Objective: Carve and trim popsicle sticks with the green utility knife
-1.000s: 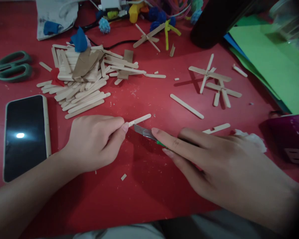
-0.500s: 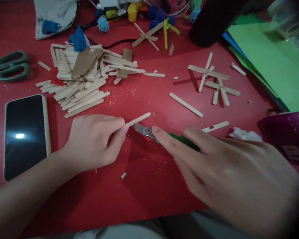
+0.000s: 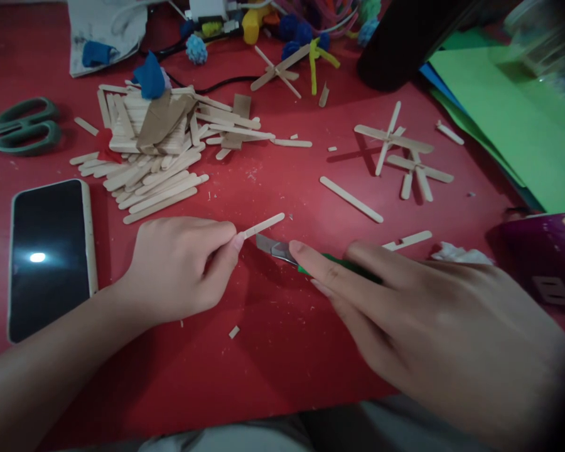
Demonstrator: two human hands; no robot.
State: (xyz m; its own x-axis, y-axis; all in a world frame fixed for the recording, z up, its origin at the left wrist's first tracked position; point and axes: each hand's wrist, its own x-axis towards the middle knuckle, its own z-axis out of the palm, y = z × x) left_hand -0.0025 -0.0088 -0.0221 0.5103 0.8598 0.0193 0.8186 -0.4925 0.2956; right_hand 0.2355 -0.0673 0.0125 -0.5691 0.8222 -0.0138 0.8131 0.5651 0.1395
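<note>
Between thumb and fingers my left hand (image 3: 181,267) pinches a wooden craft stick (image 3: 264,225), whose far end sticks out to the right. Small cut marks show across the stick near my thumb; its other end is hidden in the hand. My right hand (image 3: 405,307) is wrapped round a green utility knife (image 3: 329,262), index finger laid along its top. The knife's blade (image 3: 266,243) points left, just below the stick and slightly apart from it. Right of the blade lies a notched craft stick (image 3: 408,240), partly hidden by my right hand, and above it a whole stick (image 3: 351,199).
A heap of craft sticks (image 3: 157,182) lies behind my left hand, with scissors (image 3: 26,127) and a phone (image 3: 51,257) to the left. Joined stick pieces (image 3: 395,139), green paper (image 3: 494,113), a dark cylinder (image 3: 405,47) and a purple box (image 3: 546,260) stand or lie to the right.
The knife and my right hand have shifted slightly right and down, so the blade has drawn away from the stick. My left hand keeps the stick in place.
</note>
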